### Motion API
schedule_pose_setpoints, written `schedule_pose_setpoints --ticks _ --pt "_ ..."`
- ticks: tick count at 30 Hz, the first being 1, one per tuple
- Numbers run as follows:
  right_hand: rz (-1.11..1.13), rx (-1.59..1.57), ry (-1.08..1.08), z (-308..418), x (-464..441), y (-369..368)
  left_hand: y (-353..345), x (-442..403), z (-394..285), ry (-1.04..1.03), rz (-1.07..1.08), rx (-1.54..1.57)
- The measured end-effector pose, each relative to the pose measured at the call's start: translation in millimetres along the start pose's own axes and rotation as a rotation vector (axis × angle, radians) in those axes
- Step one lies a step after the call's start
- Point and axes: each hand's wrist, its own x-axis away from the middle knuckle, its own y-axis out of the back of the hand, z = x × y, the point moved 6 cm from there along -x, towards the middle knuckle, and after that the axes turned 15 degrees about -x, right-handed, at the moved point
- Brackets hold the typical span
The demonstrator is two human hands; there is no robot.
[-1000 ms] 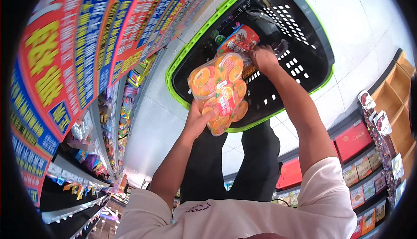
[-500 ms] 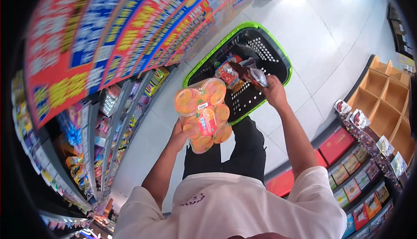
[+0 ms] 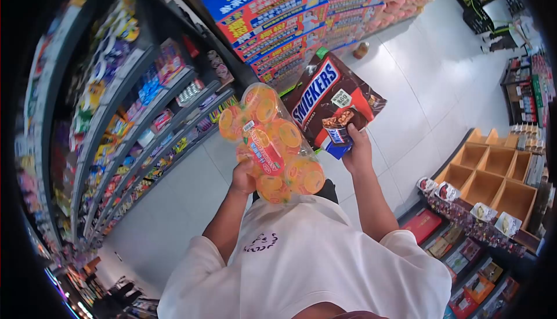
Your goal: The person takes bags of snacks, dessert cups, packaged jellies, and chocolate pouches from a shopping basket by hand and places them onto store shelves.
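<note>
"Brown glossy-film Snickers pouch (image 3: 335,105): where was it?"
"Right hand (image 3: 358,152) grasped its lower edge, underside fingers hidden. Left hand (image 3: 242,176) clasped the orange clear-plastic pack of round cups (image 3: 270,145) by one side, just beside."
"Risk?"
"One-sided hold could've let the broad pack tip, slip. Pouch looked pliant, pack lumpy."

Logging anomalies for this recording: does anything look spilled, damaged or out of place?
A small brownish item sits alone on the floor by the printed display, away from the shelves, so it looks misplaced.
</note>
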Motion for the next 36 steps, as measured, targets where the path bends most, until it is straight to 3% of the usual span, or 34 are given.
schedule_pose_setpoints --ticks 5,7,14,20,23,29,33,35,36 --pt "0.158 -0.171 0.001 -7.6 60.0 -65.2 -45.2 57.9 -24.0 -0.185 -0.067 0.152" --pt "0.231 -0.196 -0.085 -20.9 78.5 -83.5 -46.7 73.9 -29.3 -0.275 0.078 0.237" --pt "0.357 -0.169 -0.221 -85.2 140.7 -127.8 -43.4 144.7 -84.4 -0.587 0.101 0.204" --pt "0.589 -0.101 -0.355 -159.5 205.3 -172.6 6.5 233.3 -108.2 -0.546 0.113 0.403" --pt "0.697 0.041 -0.354 -215.6 236.9 -187.9 58.1 288.5 -126.8 -0.713 0.052 0.268" --pt "0.837 0.159 -0.437 -322.8 298.4 -207.0 151.8 386.4 -145.9 -0.769 -0.003 0.329" --pt "0.896 0.342 -0.561 -369.8 308.8 -206.2 191.0 432.2 -159.5 -0.829 0.004 0.336" --pt "1.134 0.481 -0.635 -382.5 317.8 -220.0 206.9 450.1 -164.3 -0.897 0.004 0.319" --pt "1.151 0.625 -0.598 -387.1 315.7 -224.1 218.8 456.9 -163.2 -0.916 -0.005 0.325"
